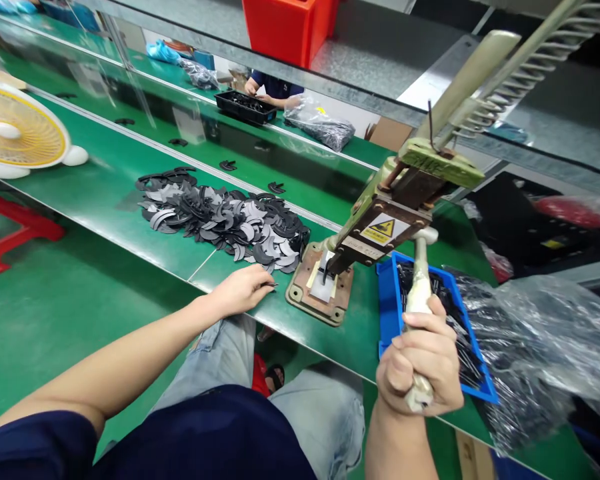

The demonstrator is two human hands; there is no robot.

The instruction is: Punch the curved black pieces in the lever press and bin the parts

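My right hand point(423, 360) is wrapped round the pale lever handle point(420, 283) of a green hand press point(380, 207). The press bears a yellow warning label, and its metal base point(300, 293) stands on the green bench. Under its ram lies a light plate with a small dark piece on it. My left hand point(243, 289) is closed at the bench's front edge, left of the base, pinching a thin dark piece point(270, 285). Just beyond it spreads a pile of black and grey curved flat pieces point(225, 217).
A blue bin point(390, 300) of dark parts stands right of the press, beside clear plastic bags point(555, 340). A conveyor point(200, 150) with several curved pieces runs behind. A fan point(20, 127) is at left; a red bin point(285, 30) sits overhead. Another person works opposite at a black tray point(245, 107).
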